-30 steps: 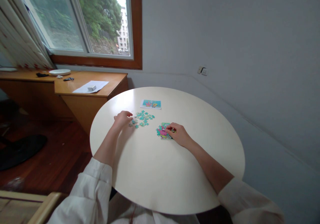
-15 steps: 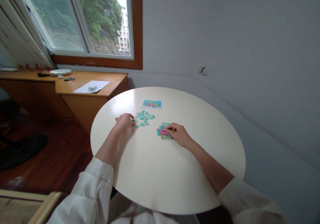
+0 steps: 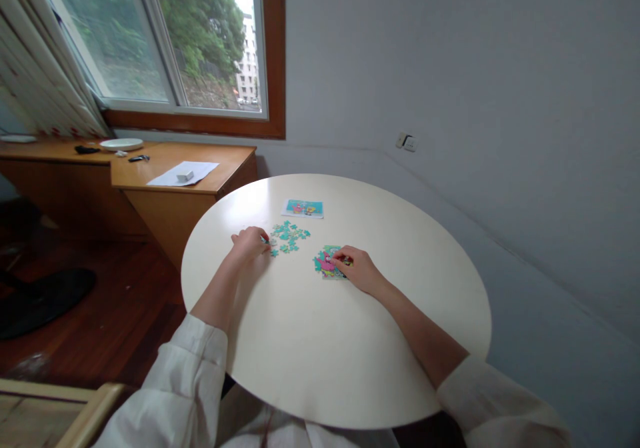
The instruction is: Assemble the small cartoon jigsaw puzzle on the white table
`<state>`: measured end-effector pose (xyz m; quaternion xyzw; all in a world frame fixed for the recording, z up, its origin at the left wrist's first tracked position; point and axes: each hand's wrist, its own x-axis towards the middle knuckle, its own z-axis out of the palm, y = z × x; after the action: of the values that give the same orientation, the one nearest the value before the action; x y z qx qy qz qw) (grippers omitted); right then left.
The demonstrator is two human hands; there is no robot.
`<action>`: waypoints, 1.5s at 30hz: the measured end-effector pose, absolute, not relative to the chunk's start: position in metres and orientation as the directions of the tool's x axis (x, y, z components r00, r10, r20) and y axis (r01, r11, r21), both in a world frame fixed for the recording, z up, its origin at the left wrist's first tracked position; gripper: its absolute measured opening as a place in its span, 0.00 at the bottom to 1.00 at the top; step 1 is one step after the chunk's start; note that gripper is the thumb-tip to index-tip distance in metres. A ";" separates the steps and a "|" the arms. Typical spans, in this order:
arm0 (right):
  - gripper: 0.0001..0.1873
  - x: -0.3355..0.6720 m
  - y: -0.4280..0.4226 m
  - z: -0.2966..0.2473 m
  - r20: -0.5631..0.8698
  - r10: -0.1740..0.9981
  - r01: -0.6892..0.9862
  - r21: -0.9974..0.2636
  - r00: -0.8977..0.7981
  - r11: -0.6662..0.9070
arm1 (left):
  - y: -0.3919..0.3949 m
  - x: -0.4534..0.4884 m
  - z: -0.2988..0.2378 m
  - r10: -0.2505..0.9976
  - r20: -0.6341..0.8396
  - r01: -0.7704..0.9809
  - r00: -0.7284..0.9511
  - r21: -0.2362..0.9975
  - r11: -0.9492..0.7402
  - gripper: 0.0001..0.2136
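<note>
My left hand [image 3: 251, 241] rests at the left edge of a loose heap of teal puzzle pieces [image 3: 287, 233]. Its fingers are curled together, with a teal puzzle piece [image 3: 265, 240] showing at the tips. To the right lies a partly joined jigsaw puzzle [image 3: 326, 266], showing a pink cartoon figure with teal and yellow areas. My right hand [image 3: 357, 268] is over the right side of that puzzle and covers part of it. Thumb and forefinger are pinched together at its surface; whatever is between them is hidden.
A small printed picture [image 3: 303, 209] with pink and yellow figures lies beyond the heap on the round white table [image 3: 320, 348]. At the back left, a wooden desk [image 3: 225, 161] holds a paper sheet, a small white box and a white plate. Walls stand behind and to the right.
</note>
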<state>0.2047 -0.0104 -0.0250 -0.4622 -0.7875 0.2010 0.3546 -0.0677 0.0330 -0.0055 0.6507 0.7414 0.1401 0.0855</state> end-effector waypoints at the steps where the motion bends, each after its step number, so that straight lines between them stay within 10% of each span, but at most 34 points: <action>1: 0.08 0.205 -0.011 -0.025 0.376 0.869 0.584 -0.644 -0.321 0.494 | 0.033 -0.068 -0.005 0.989 0.049 0.940 -0.140 0.319 0.117 0.08; 24: 0.08 0.205 -0.011 -0.025 0.368 0.872 0.593 -0.639 -0.323 0.490 | 0.029 -0.060 0.000 0.998 0.058 0.879 0.009 0.475 -0.035 0.08; 34: 0.08 0.206 -0.010 -0.026 0.378 0.875 0.577 -0.658 -0.304 0.485 | 0.022 -0.044 0.008 0.998 0.023 0.373 0.058 0.927 -0.043 0.05; 45: 0.16 0.197 -0.016 -0.023 0.309 0.885 0.349 -0.833 -0.348 0.428 | -0.006 0.008 0.002 0.914 0.024 0.067 0.405 0.996 -0.056 0.07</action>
<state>0.1971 -0.0156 -0.0233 -0.4130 -0.7473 0.3396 0.3945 0.0085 -0.0056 0.0021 0.6214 0.3946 0.3767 0.5623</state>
